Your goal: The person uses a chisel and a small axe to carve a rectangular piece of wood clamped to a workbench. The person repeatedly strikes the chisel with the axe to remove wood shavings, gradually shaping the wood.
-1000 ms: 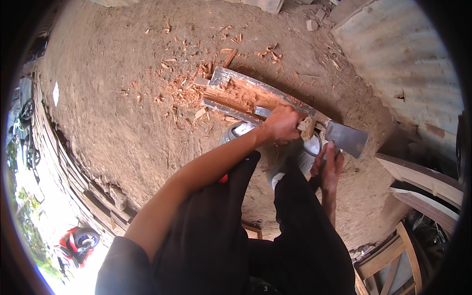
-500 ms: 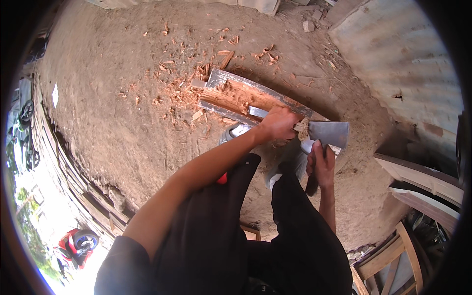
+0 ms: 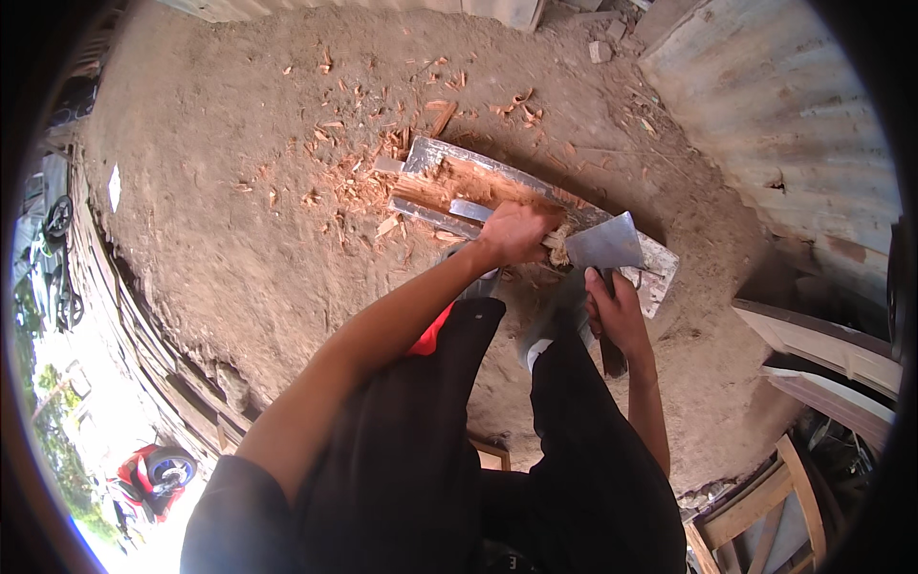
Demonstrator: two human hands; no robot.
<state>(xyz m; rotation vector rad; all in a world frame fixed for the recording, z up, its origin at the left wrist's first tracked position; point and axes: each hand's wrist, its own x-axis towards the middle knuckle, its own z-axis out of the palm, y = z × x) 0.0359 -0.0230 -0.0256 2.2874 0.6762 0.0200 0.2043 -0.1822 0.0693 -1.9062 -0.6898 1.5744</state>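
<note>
My left hand [image 3: 516, 230] is closed on a chisel, its steel blade [image 3: 470, 209] pointing left into the hollowed, splintered reddish trough of a weathered timber [image 3: 435, 172] lying on the dirt. The chisel's frayed wooden butt [image 3: 559, 244] sticks out right of my fist. My right hand [image 3: 617, 311] grips the dark handle of a tool with a broad, flat steel blade [image 3: 602, 239], which is right against or very near that butt; I cannot tell if they touch. My legs [image 3: 598, 445] and partly hidden shoes are beneath my hands.
Wood chips [image 3: 349, 187] litter the dirt floor [image 3: 220, 249] around the timber. A corrugated metal sheet [image 3: 775, 124] and loose boards [image 3: 822, 354] stand at the right, a wooden frame [image 3: 746, 517] at lower right. Long poles [image 3: 163, 354] edge the left, with a red motorbike [image 3: 153, 474] beyond.
My right hand has swung the broad blade up and leftward to the chisel's butt. My left hand and the chisel have moved a little to the left along the trough.
</note>
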